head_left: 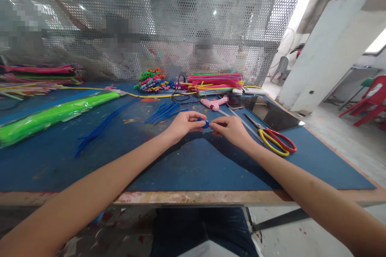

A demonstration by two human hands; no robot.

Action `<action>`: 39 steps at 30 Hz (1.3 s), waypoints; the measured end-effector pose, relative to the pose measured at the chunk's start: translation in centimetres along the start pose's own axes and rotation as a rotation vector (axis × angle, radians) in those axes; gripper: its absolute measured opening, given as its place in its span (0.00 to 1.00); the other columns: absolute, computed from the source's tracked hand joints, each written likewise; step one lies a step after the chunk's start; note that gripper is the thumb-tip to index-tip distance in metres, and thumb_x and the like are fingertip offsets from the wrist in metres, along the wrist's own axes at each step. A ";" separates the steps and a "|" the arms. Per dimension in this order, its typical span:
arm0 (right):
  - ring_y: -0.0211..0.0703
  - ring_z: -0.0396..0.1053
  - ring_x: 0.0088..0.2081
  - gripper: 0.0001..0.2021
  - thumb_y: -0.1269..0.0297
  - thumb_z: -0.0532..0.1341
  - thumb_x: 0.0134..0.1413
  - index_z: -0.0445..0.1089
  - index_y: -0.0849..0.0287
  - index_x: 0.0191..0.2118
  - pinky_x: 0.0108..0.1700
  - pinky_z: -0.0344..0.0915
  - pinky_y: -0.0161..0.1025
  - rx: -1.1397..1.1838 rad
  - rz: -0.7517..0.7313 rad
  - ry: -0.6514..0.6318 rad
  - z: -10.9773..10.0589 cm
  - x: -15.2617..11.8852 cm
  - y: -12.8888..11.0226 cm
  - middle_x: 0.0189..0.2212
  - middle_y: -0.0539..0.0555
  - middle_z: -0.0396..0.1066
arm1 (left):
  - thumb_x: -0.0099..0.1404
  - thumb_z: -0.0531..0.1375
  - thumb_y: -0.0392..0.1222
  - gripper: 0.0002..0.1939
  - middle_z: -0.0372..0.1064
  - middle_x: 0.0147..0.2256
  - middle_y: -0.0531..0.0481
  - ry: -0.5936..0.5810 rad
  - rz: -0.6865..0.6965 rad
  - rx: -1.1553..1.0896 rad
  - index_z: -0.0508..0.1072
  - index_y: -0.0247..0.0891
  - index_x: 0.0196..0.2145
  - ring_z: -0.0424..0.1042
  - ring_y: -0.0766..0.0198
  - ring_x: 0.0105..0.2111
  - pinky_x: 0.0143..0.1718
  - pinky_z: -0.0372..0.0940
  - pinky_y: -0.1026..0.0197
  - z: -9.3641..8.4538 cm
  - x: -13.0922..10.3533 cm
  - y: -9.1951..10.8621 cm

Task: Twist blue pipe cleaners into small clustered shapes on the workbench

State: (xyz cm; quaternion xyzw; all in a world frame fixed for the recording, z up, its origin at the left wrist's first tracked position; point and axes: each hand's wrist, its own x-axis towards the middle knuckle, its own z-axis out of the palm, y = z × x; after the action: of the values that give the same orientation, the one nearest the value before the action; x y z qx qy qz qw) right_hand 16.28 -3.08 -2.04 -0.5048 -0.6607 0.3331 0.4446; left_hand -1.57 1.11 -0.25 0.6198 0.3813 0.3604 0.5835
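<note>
Between my two hands, above the middle of the blue-covered table, is a small curled blue pipe cleaner point(206, 124). My left hand point(187, 123) pinches it from the left, thumb and fingers closed around it. From the other side, the fingertips of my right hand point(229, 127) are pressed together on its right edge. My fingers cover part of its shape. Just behind my left hand lies a small bunch of blue pipe cleaners point(164, 113). Longer blue pipe cleaners point(101, 131) stretch across the table farther left. Scissors point(273, 138) with red and yellow handles rest right of my right hand.
A pink glue gun point(213, 103) lies behind my hands, near a dark glossy panel point(269, 113). Bundles of pink pipe cleaners point(215, 79) and a bright green bagged bundle point(60, 115) lie on the table point(181, 168). A perforated metal screen point(169, 20) stands behind.
</note>
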 end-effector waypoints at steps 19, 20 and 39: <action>0.33 0.60 0.20 0.13 0.57 0.58 0.47 0.71 0.62 0.24 0.22 0.56 0.32 -0.075 0.008 -0.105 -0.4 0.3 0.0 0.18 0.49 0.67 | 0.50 0.64 0.40 0.13 0.72 0.34 0.47 0.060 0.225 0.295 0.72 0.34 0.35 0.72 0.64 0.30 0.35 0.69 0.60 0.3 -0.1 -0.3; 0.34 0.61 0.20 0.13 0.57 0.58 0.48 0.71 0.62 0.24 0.23 0.56 0.32 -0.102 -0.002 -0.090 -0.5 0.4 0.1 0.18 0.50 0.67 | 0.51 0.63 0.41 0.14 0.72 0.36 0.47 0.118 0.262 0.324 0.72 0.34 0.37 0.72 0.64 0.31 0.35 0.69 0.60 0.2 0.1 -0.4; 0.45 0.67 0.36 0.16 0.56 0.57 0.51 0.67 0.63 0.40 0.37 0.64 0.41 -0.308 -0.148 0.324 -2.3 2.2 2.2 0.37 0.59 0.69 | 0.50 0.64 0.39 0.06 0.71 0.32 0.40 0.418 -0.160 1.244 0.72 0.36 0.20 0.70 0.44 0.40 0.43 0.62 0.46 -8.5 2.3 1.2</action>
State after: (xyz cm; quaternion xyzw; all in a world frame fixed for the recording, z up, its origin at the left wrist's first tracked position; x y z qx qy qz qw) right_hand 19.04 -0.35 -2.56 -0.5638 -0.6589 0.1092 0.4859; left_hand -8.01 6.95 1.46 0.7280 0.6686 0.1412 0.0554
